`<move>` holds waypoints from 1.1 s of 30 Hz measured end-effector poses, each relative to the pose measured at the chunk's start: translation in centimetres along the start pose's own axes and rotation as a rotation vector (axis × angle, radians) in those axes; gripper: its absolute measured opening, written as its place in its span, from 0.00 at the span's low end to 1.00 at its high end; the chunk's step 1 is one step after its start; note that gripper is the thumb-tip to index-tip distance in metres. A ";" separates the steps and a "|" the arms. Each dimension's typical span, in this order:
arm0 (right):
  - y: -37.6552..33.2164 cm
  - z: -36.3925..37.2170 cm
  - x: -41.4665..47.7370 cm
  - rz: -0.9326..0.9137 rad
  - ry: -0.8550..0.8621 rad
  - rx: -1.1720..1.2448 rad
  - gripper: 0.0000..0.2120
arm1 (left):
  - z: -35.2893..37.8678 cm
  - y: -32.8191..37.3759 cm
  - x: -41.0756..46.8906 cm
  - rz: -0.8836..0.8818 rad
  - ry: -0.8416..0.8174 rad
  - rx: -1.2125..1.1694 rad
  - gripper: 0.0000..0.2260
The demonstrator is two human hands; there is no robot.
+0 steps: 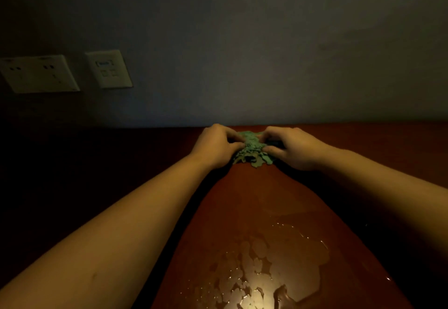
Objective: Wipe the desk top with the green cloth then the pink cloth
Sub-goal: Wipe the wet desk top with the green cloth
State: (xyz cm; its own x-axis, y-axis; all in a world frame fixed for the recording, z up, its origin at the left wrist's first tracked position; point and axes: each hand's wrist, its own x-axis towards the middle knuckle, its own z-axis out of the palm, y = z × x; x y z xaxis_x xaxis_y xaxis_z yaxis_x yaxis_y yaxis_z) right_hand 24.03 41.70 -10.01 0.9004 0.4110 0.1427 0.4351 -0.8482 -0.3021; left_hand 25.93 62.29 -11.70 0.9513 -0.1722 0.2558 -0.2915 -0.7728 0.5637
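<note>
The green cloth [252, 148] lies bunched on the reddish-brown desk top [254, 202], close to the wall. My left hand [215, 145] grips its left side with curled fingers. On the right side, my right hand [294, 147] pinches it the same way. Both forearms stretch forward across the desk. A wet patch [271, 267] shines on the desk near me. No pink cloth is in view.
A grey wall [266, 54] rises right behind the cloth. Two white socket and switch plates [38, 73] [109, 69] sit on the wall at the left. The left part of the desk lies in deep shadow.
</note>
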 end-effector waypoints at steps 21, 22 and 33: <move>-0.4 0.2 -2.1 0.023 0.019 0.056 0.05 | 0.6 1.2 -2.8 -0.007 0.028 0.117 0.08; -0.2 0.0 -2.5 0.016 0.010 0.070 0.04 | 0.6 1.2 -2.9 0.007 0.026 0.108 0.08; -0.4 -0.3 -2.8 0.042 0.024 0.022 0.04 | 0.2 2.5 -2.8 0.033 -0.033 0.141 0.11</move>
State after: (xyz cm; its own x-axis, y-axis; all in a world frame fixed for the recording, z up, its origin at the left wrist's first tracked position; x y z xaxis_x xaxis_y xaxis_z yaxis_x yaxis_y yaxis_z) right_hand 21.32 40.81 -10.05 0.9179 0.3665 0.1523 0.3967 -0.8571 -0.3286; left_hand 22.53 60.71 -11.20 0.9450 -0.2172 0.2446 -0.3077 -0.8441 0.4392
